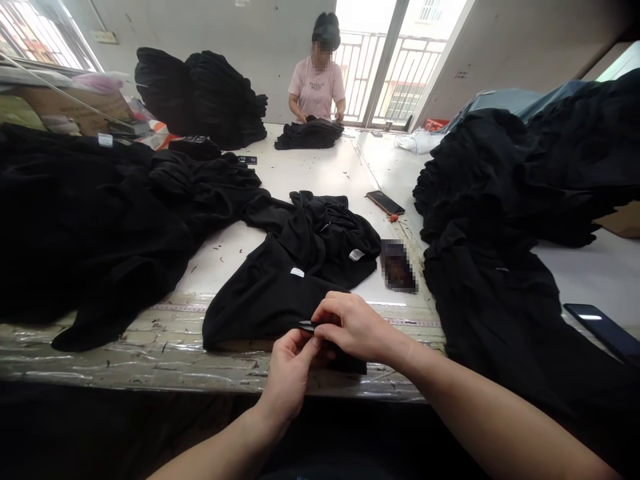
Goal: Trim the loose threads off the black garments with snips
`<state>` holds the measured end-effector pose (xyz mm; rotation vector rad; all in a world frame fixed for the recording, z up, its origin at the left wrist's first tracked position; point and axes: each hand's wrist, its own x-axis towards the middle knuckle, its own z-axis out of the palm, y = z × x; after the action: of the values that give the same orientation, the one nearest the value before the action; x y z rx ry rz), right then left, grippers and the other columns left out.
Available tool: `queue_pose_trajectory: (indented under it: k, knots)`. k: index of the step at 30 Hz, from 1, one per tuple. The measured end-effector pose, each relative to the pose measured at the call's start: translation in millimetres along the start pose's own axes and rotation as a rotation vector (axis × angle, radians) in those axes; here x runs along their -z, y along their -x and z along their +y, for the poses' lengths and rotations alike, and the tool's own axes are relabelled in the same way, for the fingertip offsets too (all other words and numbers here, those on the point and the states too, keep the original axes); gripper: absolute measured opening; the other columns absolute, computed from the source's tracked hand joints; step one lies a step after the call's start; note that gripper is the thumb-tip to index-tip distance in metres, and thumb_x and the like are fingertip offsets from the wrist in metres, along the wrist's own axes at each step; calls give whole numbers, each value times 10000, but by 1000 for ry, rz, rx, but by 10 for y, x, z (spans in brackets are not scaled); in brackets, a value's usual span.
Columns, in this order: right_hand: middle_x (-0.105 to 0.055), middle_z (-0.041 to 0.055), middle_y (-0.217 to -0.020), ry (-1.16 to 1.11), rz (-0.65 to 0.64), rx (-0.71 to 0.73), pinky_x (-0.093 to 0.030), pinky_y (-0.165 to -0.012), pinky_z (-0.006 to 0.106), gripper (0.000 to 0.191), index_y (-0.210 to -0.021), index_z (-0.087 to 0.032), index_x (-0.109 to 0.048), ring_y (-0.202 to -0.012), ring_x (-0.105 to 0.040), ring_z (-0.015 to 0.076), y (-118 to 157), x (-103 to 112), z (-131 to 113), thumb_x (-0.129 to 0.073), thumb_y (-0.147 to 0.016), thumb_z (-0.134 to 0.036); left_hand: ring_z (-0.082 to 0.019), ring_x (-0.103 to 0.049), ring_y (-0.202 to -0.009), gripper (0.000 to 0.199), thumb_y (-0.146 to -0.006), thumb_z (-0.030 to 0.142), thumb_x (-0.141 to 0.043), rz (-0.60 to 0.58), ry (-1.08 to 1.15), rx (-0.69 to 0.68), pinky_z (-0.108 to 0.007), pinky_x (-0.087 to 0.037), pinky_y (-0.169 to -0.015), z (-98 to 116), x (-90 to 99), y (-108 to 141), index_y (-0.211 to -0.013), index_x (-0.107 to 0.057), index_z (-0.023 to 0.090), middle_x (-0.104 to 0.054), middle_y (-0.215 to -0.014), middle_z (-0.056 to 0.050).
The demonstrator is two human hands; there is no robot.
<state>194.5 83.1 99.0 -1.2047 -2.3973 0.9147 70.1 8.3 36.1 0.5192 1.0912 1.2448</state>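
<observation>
A black garment [280, 293] with small white labels lies on the table in front of me, its near edge gathered at my hands. My left hand [290, 370] pinches that edge between thumb and fingers. Just right of it and touching, my right hand [350, 327] is closed on a small metal tool [307, 325], which looks like thread snips. Its tips point left over the cloth edge. The cloth between my fingers is mostly hidden.
Black garments are heaped at the left [100, 233] and right [490, 187]. A phone [385, 202] lies beyond the garment, another [605, 330] at the right. Across the table [300, 175], a person [317, 83] handles a black stack [309, 135]. A tall black pile [200, 100] stands back left.
</observation>
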Motion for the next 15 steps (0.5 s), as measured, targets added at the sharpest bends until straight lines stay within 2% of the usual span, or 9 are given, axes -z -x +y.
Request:
queue_pose_trajectory:
  k: [10,13,15]
  knots:
    - [-597,-12,-700,-67,27,-1,-398,-601,221,100,-699,-171,-659,-646,-533,105,-13,-28,62,-625,-724,-80,-146,-636,-621,269,-675,344,-767,14,0,-10,-268,-522,-641,5,-20,15,-771,-661,116,-653,-703,-33]
    - [-594,-7,-706,-65,132,58,-414,-614,229,109,-713,-174,-658,-661,-545,113,-52,126,-63,-625,-732,-71,-152,-640,-616,259,-677,345,-762,22,-20,-15,-263,-516,-621,-7,-23,-13,-744,-647,123,-649,-685,-30]
    - [-592,2,-740,-82,272,131,-432,-630,235,94,-743,-179,-661,-687,-558,120,-57,286,-291,-622,-762,-96,-169,-646,-617,255,-683,354,-753,27,-23,-2,-277,-518,-612,-23,-29,-32,-717,-635,130,-652,-674,-37]
